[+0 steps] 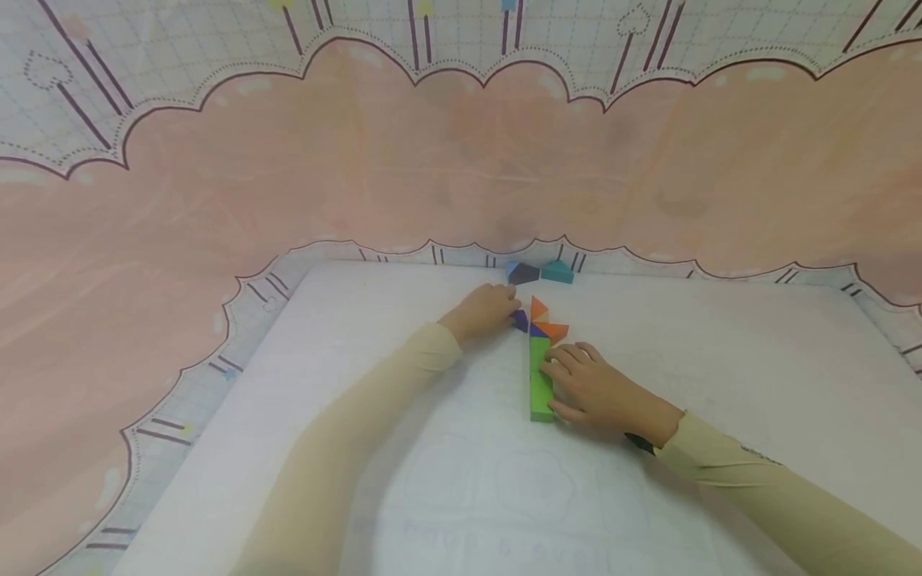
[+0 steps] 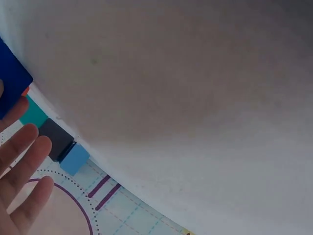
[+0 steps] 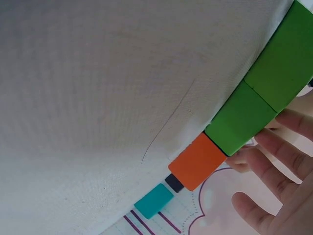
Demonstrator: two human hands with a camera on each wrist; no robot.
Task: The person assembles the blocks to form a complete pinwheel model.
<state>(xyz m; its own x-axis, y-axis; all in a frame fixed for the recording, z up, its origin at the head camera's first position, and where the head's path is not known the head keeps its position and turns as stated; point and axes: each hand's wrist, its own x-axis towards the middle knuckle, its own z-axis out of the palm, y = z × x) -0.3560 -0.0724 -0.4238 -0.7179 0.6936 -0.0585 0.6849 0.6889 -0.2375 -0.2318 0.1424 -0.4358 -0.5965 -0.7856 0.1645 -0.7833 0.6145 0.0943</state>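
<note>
Just left, touching the relaxed right hand (image 1: 594, 390), lie green blocks (image 1: 540, 380); the left hand (image 1: 481, 312) pinches a blue block (image 2: 13, 78).

1 wht tabletop (image 1: 756, 344) — pink/wht patterned cloth (image 1: 446, 168) beyond its far edge, w/ dark scalloped outlines.

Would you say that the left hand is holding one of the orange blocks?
No, the left hand holds a dark blue block, while the orange blocks lie to its right in the head view.
</note>
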